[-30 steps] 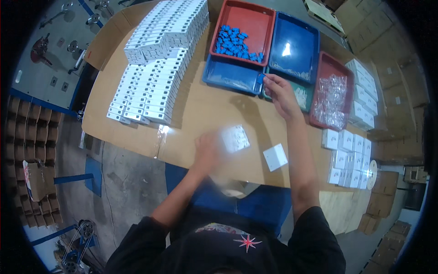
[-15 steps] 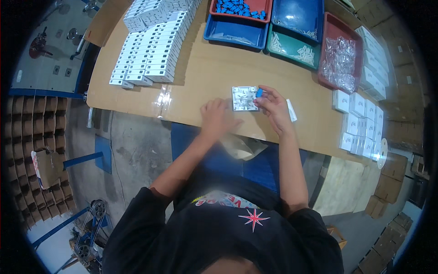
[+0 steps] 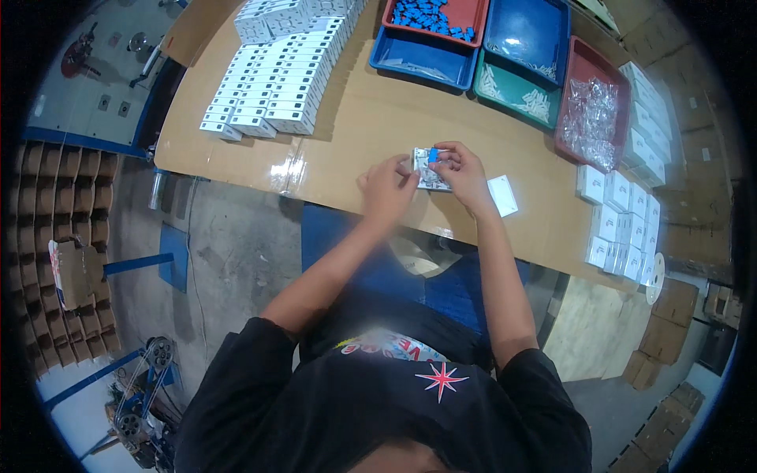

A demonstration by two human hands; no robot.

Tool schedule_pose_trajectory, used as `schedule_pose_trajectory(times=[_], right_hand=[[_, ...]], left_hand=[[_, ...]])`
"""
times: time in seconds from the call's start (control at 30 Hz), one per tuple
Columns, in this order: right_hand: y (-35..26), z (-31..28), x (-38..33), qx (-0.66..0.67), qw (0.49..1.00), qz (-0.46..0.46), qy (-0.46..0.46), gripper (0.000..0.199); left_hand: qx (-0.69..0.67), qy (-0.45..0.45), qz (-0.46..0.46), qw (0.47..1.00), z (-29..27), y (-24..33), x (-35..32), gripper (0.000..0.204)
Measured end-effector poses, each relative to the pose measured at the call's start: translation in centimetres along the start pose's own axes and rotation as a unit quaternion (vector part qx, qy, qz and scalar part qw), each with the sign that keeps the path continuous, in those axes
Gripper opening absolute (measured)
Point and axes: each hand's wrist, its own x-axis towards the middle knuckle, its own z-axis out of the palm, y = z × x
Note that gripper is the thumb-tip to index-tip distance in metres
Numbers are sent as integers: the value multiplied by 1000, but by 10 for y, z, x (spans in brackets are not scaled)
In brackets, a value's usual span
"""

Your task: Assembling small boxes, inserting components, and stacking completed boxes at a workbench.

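A square white housing [image 3: 430,180] with small parts inside lies near the table's front edge. At its left side, my left hand [image 3: 385,191] has its thumb and bent fingers closed against the edge. My right hand [image 3: 465,177] pinches a small blue plastic piece [image 3: 433,155] over the upper part of the housing. Whether the piece is seated in it cannot be made out, as my fingers cover part of it. Right of my right hand, a flat white square cover [image 3: 502,196] lies on the table.
Long stacks of small white boxes [image 3: 272,87] stand at the back left. Behind are a red tray of blue pieces [image 3: 441,17], blue trays [image 3: 418,57], a green tray with white parts [image 3: 516,93] and a red tray of clear bags [image 3: 591,118]. White packs [image 3: 619,213] stand at right.
My left hand has moved right and up to the housing's edge. My right hand has brought the blue piece from the housing's right side to over it. The view has shifted slightly.
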Motion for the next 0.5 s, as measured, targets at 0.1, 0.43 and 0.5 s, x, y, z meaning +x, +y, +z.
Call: schedule_pose_trajectory(times=[0.1, 0.43, 0.5], right_hand=[[-2, 4, 2, 13, 1000, 7, -2, 29], [-8, 5, 9, -17, 999, 35, 14, 34], [-10, 0, 13, -28, 998, 63, -2, 34]], left_hand=[[21, 17, 19, 999, 0, -1, -1, 41], [20, 5, 48, 999, -8, 0, -4, 46], [20, 1, 53, 998, -9, 3, -4, 47]])
